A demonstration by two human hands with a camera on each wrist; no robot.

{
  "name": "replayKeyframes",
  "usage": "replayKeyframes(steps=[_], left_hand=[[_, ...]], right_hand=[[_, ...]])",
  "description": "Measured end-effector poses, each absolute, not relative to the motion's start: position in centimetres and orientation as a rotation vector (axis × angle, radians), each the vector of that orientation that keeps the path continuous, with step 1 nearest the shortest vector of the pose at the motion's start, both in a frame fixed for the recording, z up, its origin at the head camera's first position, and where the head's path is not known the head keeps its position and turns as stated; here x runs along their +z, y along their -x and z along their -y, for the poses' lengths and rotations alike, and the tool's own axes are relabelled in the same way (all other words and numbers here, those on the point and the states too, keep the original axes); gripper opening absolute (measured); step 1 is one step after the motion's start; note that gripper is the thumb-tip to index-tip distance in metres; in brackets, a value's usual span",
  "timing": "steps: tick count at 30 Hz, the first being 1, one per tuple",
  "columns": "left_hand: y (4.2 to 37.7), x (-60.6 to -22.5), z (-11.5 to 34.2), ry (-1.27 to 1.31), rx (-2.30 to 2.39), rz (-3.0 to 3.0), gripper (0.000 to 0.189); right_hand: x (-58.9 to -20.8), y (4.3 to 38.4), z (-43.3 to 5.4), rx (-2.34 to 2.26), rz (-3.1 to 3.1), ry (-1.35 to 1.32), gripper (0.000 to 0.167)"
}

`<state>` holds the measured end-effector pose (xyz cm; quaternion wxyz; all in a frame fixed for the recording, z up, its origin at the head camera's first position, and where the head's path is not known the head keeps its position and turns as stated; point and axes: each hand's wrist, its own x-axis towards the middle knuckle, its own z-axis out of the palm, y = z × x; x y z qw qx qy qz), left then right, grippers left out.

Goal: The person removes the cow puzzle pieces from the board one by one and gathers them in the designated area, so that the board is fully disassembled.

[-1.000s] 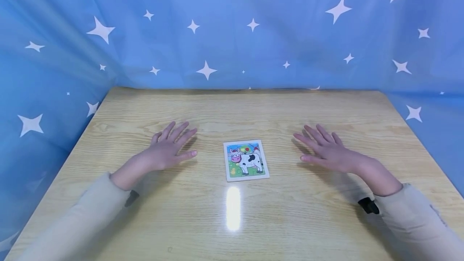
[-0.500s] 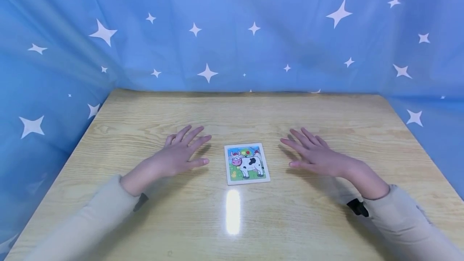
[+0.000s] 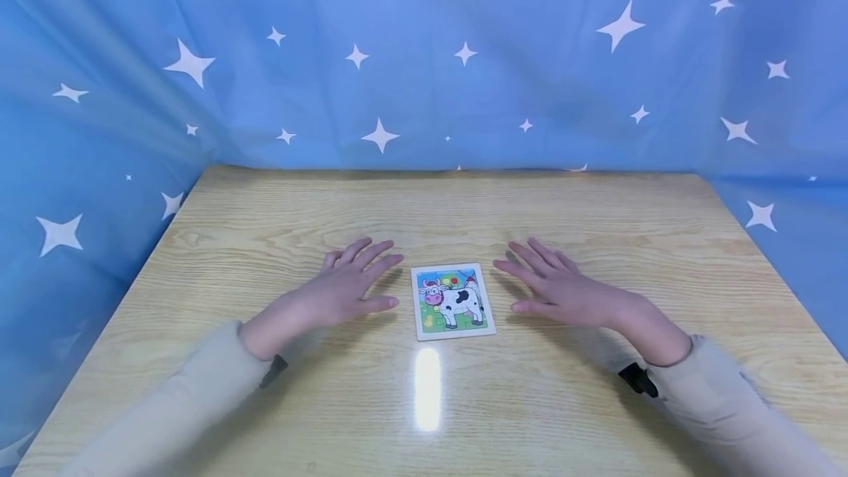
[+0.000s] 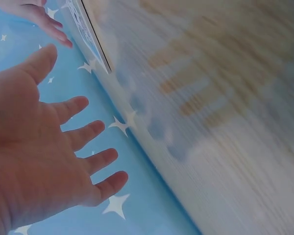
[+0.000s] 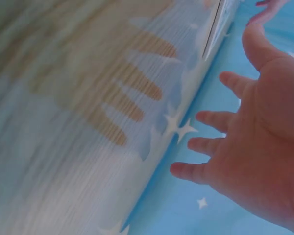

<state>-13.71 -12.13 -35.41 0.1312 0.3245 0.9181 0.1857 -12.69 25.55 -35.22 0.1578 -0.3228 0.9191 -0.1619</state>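
On the left, the left hand [image 3: 341, 291] hovers with fingers spread, holding nothing; dead centre, the cow jigsaw puzzle [image 3: 453, 302] lies flat on the surface [image 3: 424, 212], and to its right the right hand [image 3: 555, 289] is fanned out too, gripping nothing. So the picture looks fully pieced together, I'd judge, but neither of the hands touches it and handling doesn't look begun. Textures now, left to right: soft pale fabric on the left sleeve [image 3: 172, 396], a thin square puzzle, pale-bordered and curvy-seamed, on streaky glossy woodgrain, then the creased right sleeve [image 3: 735, 400].
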Motion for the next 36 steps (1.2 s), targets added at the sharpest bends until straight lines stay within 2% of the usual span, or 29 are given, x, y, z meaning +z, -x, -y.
replayKeyframes(steps=[24,36], left_hand=[[13.0,-36.3,9.2,-0.966,0.593,-2.615,0.067],[13.6,-36.1,8.3,-1.067,0.555,-2.609,0.066]], right_hand=[[-35.5,12.6,-22.9,-0.443,-2.517,1.032,0.068],[-36.5,12.4,-22.2,-0.37,-2.516,1.095,0.07]])
